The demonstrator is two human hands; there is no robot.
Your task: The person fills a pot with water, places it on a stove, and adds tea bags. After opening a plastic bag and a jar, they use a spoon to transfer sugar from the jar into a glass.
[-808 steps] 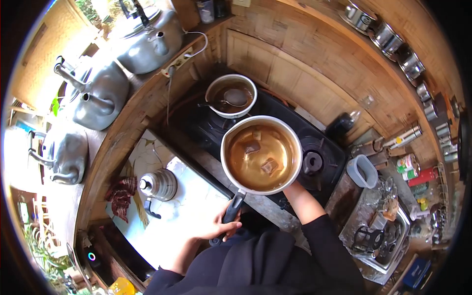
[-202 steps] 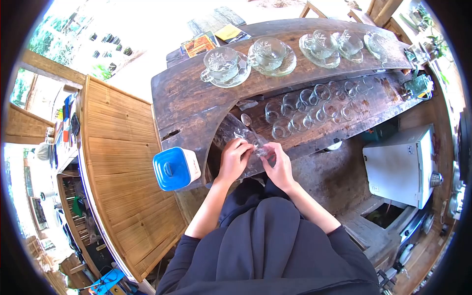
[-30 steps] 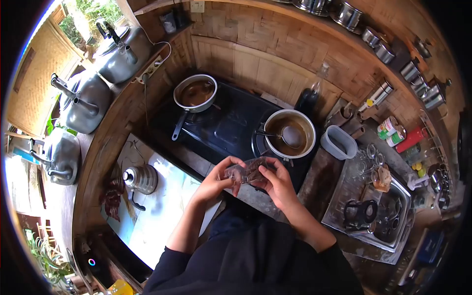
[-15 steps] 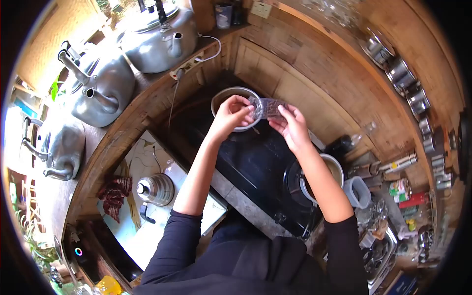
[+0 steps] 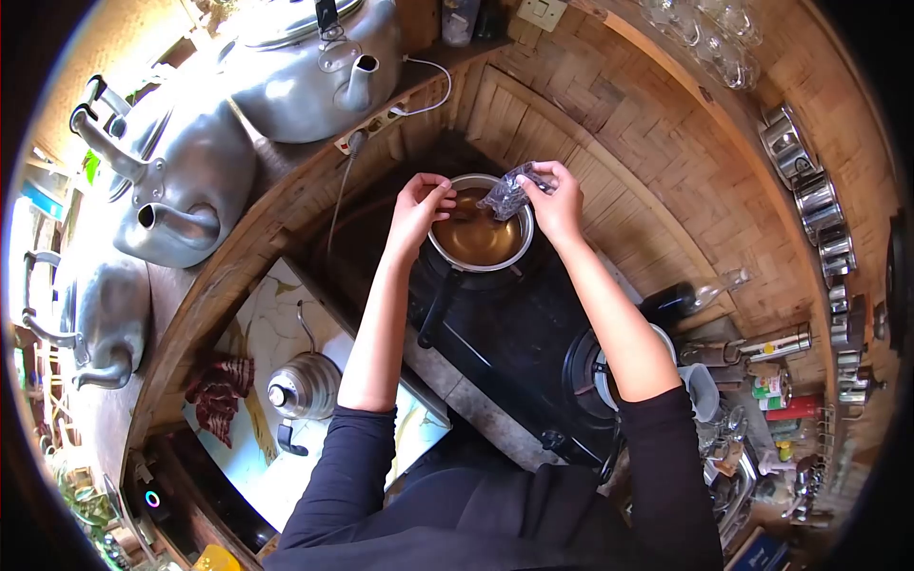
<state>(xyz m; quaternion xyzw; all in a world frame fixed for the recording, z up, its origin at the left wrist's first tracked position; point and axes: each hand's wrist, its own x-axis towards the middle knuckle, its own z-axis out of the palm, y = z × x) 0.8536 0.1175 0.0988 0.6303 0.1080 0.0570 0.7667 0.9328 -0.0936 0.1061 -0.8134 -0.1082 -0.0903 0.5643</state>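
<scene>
Step in hand: I am emptying a small plastic bag (image 5: pixel 505 193) over the saucepan (image 5: pixel 479 262) on the far burner of the black stove (image 5: pixel 519 328). My right hand (image 5: pixel 555 202) is gripping the bag by its crumpled top, right above the far rim. My left hand (image 5: pixel 419 203) is hovering at the left rim with its fingers curled together; I cannot tell whether they are pinching anything. The bag is thin clear film, wrinkled, with something dark inside. The pan is round, of dull metal, holding glossy brown liquid, and its black handle (image 5: pixel 433 306) is pointing toward me. Judgement: the next move is calling for a steady tip and shake with the bag's mouth kept over the liquid, film clear of the hot rim. Big dull-metal kettles (image 5: pixel 181 205) are standing on the wooden desk (image 5: pixel 238 271) to the left.
</scene>
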